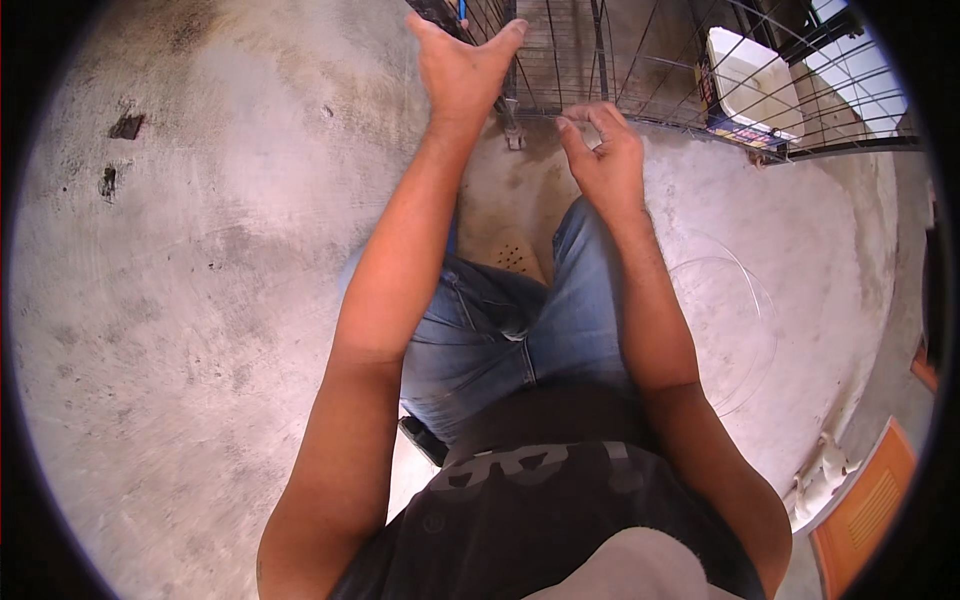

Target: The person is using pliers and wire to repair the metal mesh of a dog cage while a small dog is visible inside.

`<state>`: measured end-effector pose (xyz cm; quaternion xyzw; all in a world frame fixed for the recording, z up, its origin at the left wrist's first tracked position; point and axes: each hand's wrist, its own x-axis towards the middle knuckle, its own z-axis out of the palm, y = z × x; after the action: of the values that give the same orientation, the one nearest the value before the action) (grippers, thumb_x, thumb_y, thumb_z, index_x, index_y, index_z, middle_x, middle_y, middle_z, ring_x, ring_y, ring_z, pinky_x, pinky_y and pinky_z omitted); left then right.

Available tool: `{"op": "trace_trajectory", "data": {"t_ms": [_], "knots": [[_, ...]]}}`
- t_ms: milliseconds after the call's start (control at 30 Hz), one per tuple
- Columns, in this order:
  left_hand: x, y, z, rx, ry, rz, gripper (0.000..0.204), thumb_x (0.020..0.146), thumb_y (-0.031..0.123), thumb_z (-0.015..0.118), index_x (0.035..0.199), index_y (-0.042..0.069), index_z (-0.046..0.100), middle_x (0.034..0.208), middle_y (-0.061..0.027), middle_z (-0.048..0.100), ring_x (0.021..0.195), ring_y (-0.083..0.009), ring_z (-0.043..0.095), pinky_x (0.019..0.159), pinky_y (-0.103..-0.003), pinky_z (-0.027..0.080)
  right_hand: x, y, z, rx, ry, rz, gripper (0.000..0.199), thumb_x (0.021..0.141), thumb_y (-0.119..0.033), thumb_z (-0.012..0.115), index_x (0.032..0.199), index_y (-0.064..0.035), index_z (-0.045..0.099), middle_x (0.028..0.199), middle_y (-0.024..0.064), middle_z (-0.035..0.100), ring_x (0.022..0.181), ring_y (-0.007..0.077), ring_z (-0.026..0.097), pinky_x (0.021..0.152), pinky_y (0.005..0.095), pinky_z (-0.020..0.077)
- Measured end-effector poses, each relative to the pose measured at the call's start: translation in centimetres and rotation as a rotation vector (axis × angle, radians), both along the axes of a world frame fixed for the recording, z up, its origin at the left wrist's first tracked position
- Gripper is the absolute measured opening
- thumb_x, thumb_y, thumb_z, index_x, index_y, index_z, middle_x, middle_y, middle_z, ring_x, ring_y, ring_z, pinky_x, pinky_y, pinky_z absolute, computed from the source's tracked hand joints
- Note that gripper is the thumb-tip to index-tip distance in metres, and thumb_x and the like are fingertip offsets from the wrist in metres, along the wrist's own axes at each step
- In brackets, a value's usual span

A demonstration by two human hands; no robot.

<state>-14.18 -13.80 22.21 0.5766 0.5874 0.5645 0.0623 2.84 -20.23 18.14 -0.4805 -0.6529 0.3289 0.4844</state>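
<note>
A black wire cage (640,100) stands ahead of me, with a small caster (514,138) under its near corner. At that corner post is my left hand (462,75), thumb and forefinger spread wide, some of its other fingers out of sight. A thin blue piece (462,12) shows between them, too small to name. My right hand (608,160) is just in front of the cage's lower edge, thumb and forefinger brought together in a pinch. Whatever lies between those fingertips, if anything, is too fine to make out.
A white tub (755,85) sits at the cage's right side. Thin wire (755,290) lies in a loose loop on the concrete floor (200,330) to my right. Farther right are an orange panel (870,505) and a white object (825,470). My clog (515,255) is below the cage.
</note>
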Motion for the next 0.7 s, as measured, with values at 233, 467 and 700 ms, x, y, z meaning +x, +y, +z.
{"op": "trace_trajectory", "data": {"t_ms": [233, 467, 700], "knots": [[0.1, -0.1, 0.0, -0.085, -0.169, -0.061, 0.086, 0.065, 0.020, 0.089, 0.123, -0.008, 0.032, 0.107, -0.0143, 0.056, 0.084, -0.0215, 0.063, 0.074, -0.035, 0.052, 3.7, 1.5, -3.2, -0.071, -0.064, -0.101, 0.011, 0.083, -0.012, 0.066, 0.088, -0.0029, 0.069, 0.091, 0.0135, 0.067, 0.084, 0.0300, 0.065, 0.075, 0.0348, 0.0501], [0.3, -0.6, 1.7, -0.313, -0.089, 0.148, 0.094, 0.066, 0.026, 0.084, 0.133, -0.015, 0.033, 0.106, -0.0331, 0.062, 0.100, -0.0375, 0.064, 0.090, -0.039, 0.048, 3.6, 1.0, -4.7, -0.176, -0.068, -0.098, 0.013, 0.083, -0.015, 0.067, 0.088, -0.0027, 0.069, 0.089, 0.0133, 0.069, 0.080, 0.0261, 0.065, 0.072, 0.0330, 0.0487], [-0.9, -1.2, 2.6, -0.314, -0.076, -0.006, 0.085, 0.070, 0.024, 0.081, 0.134, -0.010, 0.037, 0.109, -0.0256, 0.064, 0.099, -0.0312, 0.063, 0.091, -0.036, 0.048, 2.6, 0.5, -5.7, -0.241, -0.168, -0.010, 0.019, 0.084, -0.019, 0.066, 0.090, -0.0021, 0.069, 0.087, 0.0136, 0.070, 0.070, 0.0242, 0.063, 0.070, 0.0334, 0.0489]]}}
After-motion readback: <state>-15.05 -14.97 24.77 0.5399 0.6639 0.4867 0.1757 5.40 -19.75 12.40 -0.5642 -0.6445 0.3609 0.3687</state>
